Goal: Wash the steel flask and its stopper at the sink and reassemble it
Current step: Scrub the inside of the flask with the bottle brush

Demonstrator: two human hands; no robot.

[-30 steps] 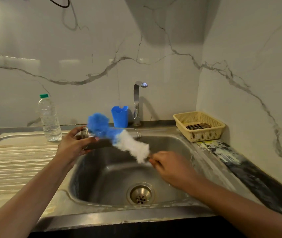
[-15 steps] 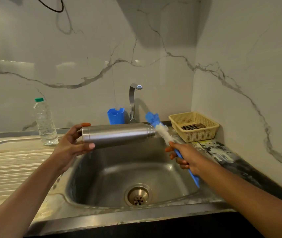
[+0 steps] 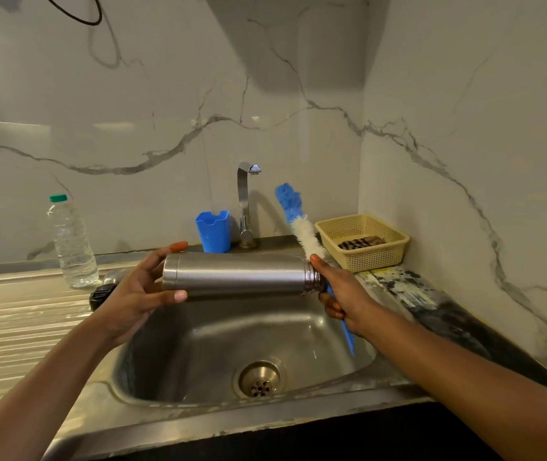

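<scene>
Steel flask [image 3: 235,276]: held lying on its side in the air above the sink basin [image 3: 199,347], base to the left and open neck to the right. No stopper is fitted in the neck.

Left hand [image 3: 139,291]: grips the base end of the flask, with the fingers curled over the top and the thumb pressed along the underside. The forearm crosses the near left corner of the sink.

Right hand [image 3: 342,294]: closed round the blue handle of a bottle brush [image 3: 302,231]. The thumb tip rests at the rim of the flask's neck. The brush stands tilted, with its white bristles and blue tuft rising above the hand and outside the flask. The handle end points down over the basin.

Sink: the drain [image 3: 260,380] is uncovered. The tap [image 3: 244,201] stands at the back rim, spout turned right, with no water visible from it.

Surroundings: a blue plastic cup [image 3: 214,231] stands just left of the tap base. A cream perforated basket [image 3: 375,257] sits at the back right corner with a dark striped item [image 3: 360,242] inside. A clear water bottle [image 3: 72,244] with a green cap stands upright on the ribbed drainboard [image 3: 16,327] at left. A dark round object [image 3: 102,294] lies on the drainboard, partly hidden behind the left wrist. It may be the stopper, but the view does not allow confirmation. Veined marble panels line both walls.
</scene>
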